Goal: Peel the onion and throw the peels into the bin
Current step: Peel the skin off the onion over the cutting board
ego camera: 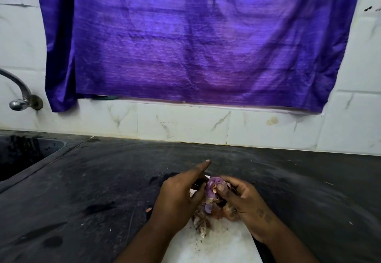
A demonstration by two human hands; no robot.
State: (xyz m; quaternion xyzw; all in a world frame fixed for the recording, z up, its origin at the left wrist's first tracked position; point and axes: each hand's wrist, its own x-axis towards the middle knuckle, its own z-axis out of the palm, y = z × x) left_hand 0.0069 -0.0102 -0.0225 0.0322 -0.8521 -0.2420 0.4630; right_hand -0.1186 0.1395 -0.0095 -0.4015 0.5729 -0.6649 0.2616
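A purple onion [212,187], partly peeled, is held just above a white cutting board [222,244] between both hands. My left hand [179,198] holds its left side with curled fingers and thumb, while the index finger sticks out straight. My right hand [241,198] grips the right side, and its thumb presses on a flap of skin at the onion's top. Loose brown and purple peels [201,220] lie on the board under the hands. No bin is in view.
The board lies at the front of a dark stone counter [103,190]. A sink [24,155] is sunk into the counter at the far left, under a metal tap [20,97]. A purple curtain [195,42] hangs on the tiled wall behind.
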